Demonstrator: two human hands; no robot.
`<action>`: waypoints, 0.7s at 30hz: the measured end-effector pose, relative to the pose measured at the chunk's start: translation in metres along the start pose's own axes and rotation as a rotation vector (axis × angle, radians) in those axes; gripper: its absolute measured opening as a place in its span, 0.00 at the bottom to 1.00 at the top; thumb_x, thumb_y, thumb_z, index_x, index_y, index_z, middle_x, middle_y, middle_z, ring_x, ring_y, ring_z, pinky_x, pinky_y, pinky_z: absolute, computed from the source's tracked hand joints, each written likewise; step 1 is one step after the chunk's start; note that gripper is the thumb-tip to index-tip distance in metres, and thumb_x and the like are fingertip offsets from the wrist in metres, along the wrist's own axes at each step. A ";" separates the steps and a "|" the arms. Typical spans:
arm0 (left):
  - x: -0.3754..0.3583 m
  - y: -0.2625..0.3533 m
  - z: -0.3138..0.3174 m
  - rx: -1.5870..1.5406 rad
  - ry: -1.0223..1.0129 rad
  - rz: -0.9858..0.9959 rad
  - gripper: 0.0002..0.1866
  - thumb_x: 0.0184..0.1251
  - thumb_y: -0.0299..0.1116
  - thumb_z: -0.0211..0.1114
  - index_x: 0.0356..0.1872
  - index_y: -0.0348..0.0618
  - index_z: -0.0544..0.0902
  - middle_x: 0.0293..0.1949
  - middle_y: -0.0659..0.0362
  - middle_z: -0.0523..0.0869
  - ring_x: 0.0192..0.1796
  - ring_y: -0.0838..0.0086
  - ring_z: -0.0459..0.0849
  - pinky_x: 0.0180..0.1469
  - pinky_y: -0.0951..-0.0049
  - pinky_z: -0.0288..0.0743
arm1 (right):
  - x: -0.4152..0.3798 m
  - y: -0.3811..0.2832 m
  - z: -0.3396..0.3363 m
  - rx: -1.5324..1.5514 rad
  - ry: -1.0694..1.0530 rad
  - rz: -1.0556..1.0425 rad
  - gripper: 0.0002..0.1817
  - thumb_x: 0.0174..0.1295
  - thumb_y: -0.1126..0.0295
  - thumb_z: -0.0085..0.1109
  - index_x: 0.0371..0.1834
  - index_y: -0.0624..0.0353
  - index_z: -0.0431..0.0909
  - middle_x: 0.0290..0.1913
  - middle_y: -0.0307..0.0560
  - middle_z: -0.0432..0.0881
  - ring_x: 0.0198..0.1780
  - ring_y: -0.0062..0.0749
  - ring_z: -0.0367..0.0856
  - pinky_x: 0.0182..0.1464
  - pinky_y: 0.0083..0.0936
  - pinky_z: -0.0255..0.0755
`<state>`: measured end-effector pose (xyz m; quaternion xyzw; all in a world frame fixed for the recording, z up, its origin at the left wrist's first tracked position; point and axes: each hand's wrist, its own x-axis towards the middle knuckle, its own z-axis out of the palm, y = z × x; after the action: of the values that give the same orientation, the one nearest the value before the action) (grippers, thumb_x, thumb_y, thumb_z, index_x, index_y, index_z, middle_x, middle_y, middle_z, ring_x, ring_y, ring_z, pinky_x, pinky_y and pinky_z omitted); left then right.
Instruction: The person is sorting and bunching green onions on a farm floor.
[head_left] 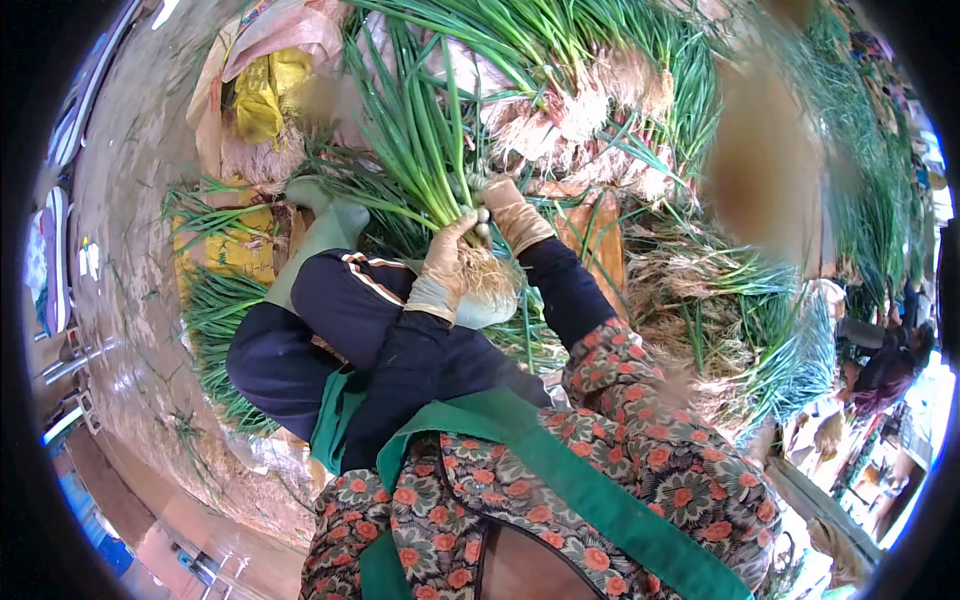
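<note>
Mottled floor [130, 250]; hands [445, 262] on leafy onions [428, 175].

floral top [640, 440], green straps [590, 490], dark trousers [350, 310], pale gloves [440, 270], green boots [332, 225].

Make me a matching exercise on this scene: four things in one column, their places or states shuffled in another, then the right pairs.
1. Leafy green bunch
2. Broad cloth strap
3. Yellow bag
4. Boot

A. Worn below a bent leg
B. Across the flowered top
C. Gripped by the left hand
D. Near the picture's top left

Pairs: 1-C; 2-B; 3-D; 4-A
</note>
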<state>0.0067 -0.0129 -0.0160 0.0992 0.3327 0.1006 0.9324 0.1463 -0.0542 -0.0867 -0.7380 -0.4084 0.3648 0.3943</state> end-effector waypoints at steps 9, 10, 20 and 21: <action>-0.006 0.028 0.017 -0.240 -0.292 -0.179 0.16 0.62 0.37 0.61 0.50 0.45 0.76 0.36 0.59 0.81 0.31 0.71 0.79 0.32 0.73 0.71 | -0.009 0.094 -0.070 -0.030 0.313 -0.083 0.18 0.59 0.64 0.53 0.54 0.53 0.73 0.42 0.57 0.80 0.44 0.48 0.79 0.49 0.34 0.72; -0.004 0.027 0.016 -0.174 -0.256 -0.151 0.17 0.62 0.37 0.62 0.50 0.45 0.76 0.31 0.60 0.81 0.30 0.71 0.79 0.31 0.73 0.71 | -0.015 0.044 -0.095 -0.201 0.481 -0.084 0.19 0.59 0.66 0.54 0.55 0.53 0.72 0.42 0.58 0.80 0.45 0.48 0.79 0.49 0.33 0.72; -0.005 0.027 0.022 0.021 0.006 0.077 0.13 0.62 0.36 0.61 0.43 0.39 0.76 0.48 0.52 0.81 0.52 0.62 0.79 0.53 0.59 0.75 | -0.077 -0.068 -0.062 -0.431 0.255 -0.145 0.12 0.58 0.62 0.55 0.39 0.57 0.78 0.30 0.57 0.81 0.37 0.45 0.81 0.36 0.39 0.74; -0.002 0.026 0.020 0.087 0.032 0.057 0.13 0.62 0.36 0.62 0.43 0.40 0.76 0.46 0.53 0.82 0.49 0.64 0.80 0.50 0.61 0.76 | -0.094 -0.069 -0.046 -0.474 0.104 -0.112 0.13 0.57 0.63 0.56 0.41 0.57 0.77 0.33 0.58 0.81 0.37 0.46 0.81 0.38 0.38 0.74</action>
<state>0.0151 0.0091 0.0065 0.1473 0.3485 0.1139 0.9186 0.1262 -0.1263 0.0138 -0.8038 -0.5020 0.1982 0.2502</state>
